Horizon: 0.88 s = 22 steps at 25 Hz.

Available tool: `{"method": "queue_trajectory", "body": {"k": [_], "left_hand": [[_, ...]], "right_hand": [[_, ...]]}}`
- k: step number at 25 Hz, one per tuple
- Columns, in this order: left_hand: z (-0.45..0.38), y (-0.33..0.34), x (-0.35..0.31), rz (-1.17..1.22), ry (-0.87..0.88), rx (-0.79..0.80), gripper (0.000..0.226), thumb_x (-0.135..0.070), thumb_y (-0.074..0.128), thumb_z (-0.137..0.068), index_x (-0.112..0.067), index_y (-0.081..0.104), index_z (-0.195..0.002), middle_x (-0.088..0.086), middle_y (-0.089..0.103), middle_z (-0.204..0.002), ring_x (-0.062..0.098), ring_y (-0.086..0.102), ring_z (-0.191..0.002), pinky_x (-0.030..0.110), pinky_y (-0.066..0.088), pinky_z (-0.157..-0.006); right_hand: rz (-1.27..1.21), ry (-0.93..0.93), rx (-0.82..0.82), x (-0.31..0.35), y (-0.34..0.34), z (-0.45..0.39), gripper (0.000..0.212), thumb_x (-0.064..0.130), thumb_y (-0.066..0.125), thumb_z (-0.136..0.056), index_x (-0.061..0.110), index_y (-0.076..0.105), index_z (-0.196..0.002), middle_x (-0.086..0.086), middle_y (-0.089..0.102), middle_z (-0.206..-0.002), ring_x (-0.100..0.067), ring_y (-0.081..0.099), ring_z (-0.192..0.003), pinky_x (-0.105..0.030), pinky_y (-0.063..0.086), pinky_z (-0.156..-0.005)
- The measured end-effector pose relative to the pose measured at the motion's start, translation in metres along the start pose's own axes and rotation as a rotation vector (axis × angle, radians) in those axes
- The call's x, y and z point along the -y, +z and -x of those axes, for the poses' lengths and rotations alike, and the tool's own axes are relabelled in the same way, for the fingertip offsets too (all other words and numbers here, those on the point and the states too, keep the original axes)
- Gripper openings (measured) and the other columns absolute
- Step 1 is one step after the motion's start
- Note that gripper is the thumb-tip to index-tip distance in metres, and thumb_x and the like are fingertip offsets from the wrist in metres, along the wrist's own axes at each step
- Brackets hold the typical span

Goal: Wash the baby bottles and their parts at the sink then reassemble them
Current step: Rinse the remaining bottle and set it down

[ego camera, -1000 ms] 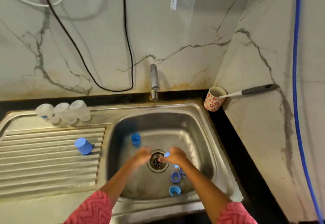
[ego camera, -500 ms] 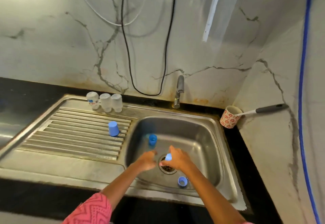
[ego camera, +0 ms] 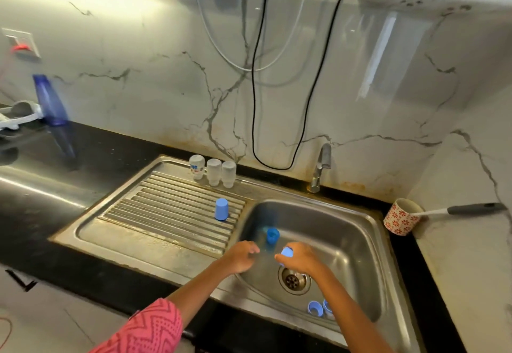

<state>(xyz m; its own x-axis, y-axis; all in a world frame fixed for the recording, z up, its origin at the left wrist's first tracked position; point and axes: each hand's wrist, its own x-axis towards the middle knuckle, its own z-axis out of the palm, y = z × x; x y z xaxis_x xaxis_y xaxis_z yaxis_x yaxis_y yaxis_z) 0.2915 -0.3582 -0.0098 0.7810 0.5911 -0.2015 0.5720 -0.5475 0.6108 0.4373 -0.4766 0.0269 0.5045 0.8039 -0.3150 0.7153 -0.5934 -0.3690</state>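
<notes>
Sink basin (ego camera: 360, 241) lies under both my hands; the draining board (ego camera: 171, 214) runs off to the left of my left hand (ego camera: 240, 258), with three upturned bottles (ego camera: 213, 171) at its far edge and one blue cap (ego camera: 221, 209) standing upright on the ribs, nearer my left hand than my right. My right hand (ego camera: 300, 259) is curled round a small blue part (ego camera: 287, 252), seemingly a cap, though the fingers hide most of it; my left hand hangs loosely curled just beside it, holding nothing. Another blue piece (ego camera: 272, 235) stands just beyond my fingertips, and two blue rings (ego camera: 318, 308) lie near my right forearm.
</notes>
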Motion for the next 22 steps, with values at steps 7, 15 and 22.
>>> {"method": "queue_trajectory", "body": {"k": [7,15,22], "left_hand": [[0.014,-0.058,0.067,0.056,-0.018,-0.06,0.033,-0.003,0.056,-0.084,-0.005,0.065,-0.115,0.007,0.062,-0.121,0.019,0.056,-0.115,0.009,0.033,-0.078],[0.03,-0.128,0.17,0.084,-0.069,-0.177,0.028,-0.003,0.053,-0.087,-0.004,0.065,-0.112,0.009,0.061,-0.119,0.021,0.055,-0.114,0.014,0.035,-0.082],[0.007,-0.167,0.186,0.118,0.004,-0.274,0.026,-0.002,0.057,-0.087,-0.002,0.065,-0.112,0.014,0.061,-0.119,0.024,0.056,-0.112,0.012,0.038,-0.082]], "right_hand": [[-0.111,0.021,-0.035,0.057,0.015,-0.01,0.043,0.05,0.062,-0.083,0.017,0.041,-0.098,0.0,0.053,-0.098,-0.015,0.05,-0.086,-0.023,0.038,-0.066],[0.035,-0.138,-0.036,0.169,0.027,-0.044,0.039,0.038,0.076,-0.073,0.013,0.069,-0.102,-0.004,0.066,-0.105,-0.012,0.056,-0.091,-0.021,0.037,-0.07],[0.164,-0.199,0.033,0.232,0.004,-0.073,0.052,0.021,0.065,-0.076,0.004,0.054,-0.124,-0.016,0.05,-0.129,-0.028,0.05,-0.115,-0.027,0.04,-0.081]]}}
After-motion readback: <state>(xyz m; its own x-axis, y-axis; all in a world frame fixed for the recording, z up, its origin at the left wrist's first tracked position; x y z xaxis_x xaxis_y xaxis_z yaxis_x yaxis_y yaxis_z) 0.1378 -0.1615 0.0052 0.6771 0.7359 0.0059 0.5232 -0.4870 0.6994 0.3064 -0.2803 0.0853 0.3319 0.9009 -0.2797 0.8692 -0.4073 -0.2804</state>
